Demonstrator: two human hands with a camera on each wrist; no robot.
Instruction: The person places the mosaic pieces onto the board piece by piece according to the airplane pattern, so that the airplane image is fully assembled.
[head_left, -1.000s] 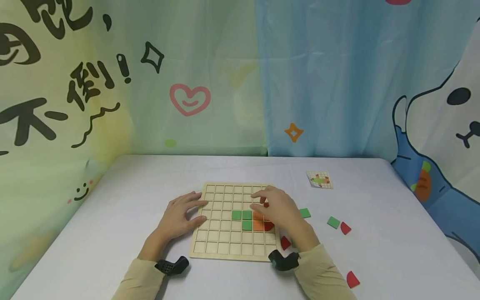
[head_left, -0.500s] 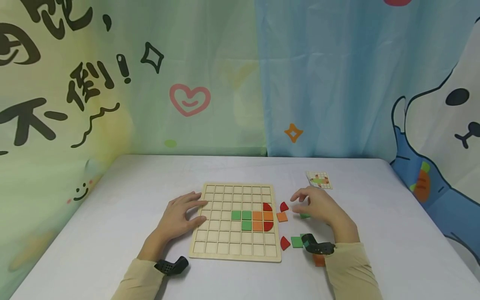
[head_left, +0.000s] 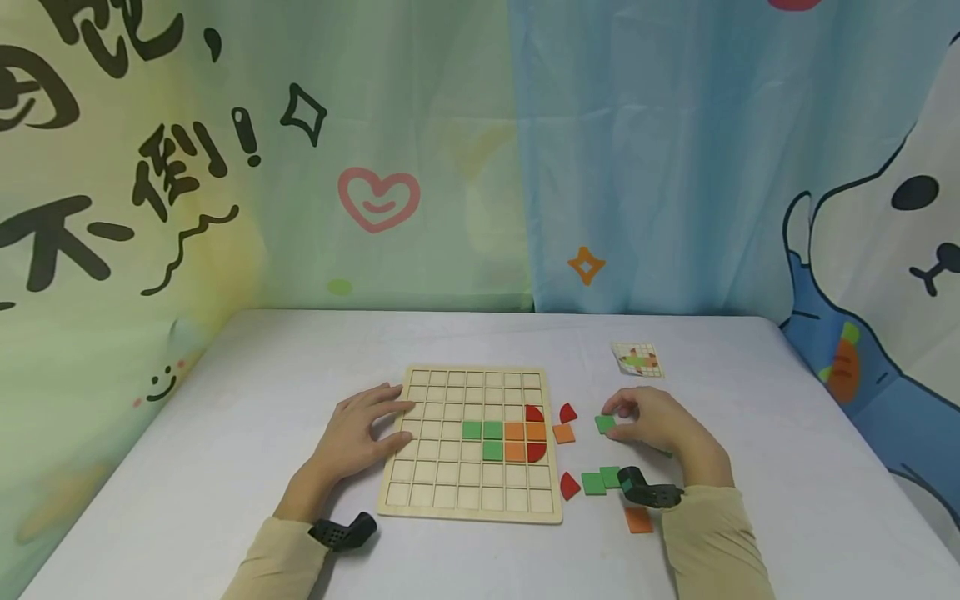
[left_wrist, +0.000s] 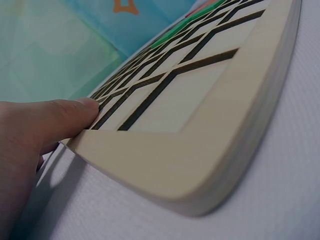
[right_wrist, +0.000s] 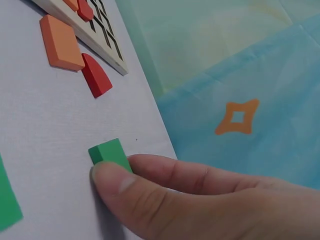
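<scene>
A wooden grid board (head_left: 437,498) lies on the white table with green, orange and red pieces set in its squares. My left hand (head_left: 365,427) rests at the board's left edge, fingers extended; in the left wrist view the thumb (left_wrist: 75,117) touches the rim. To the right of the board, my right hand (head_left: 663,423) pinches a green square tile (head_left: 604,424) between thumb and fingers. The right wrist view shows this tile (right_wrist: 111,151) tilted up at the fingertips. A red quarter-round piece (head_left: 567,413) and an orange square tile (head_left: 564,433) lie between board and hand.
Near the right forearm lie two green tiles (head_left: 593,484), an orange tile (head_left: 638,521) and a red quarter-round piece (head_left: 570,486). A small pattern card (head_left: 637,360) sits farther back. Printed curtains (head_left: 390,267) hang behind the table.
My right hand has left the board, moved right and taken hold of a green tile. A red piece now shows in the board's upper right area. The left hand has stayed in place.
</scene>
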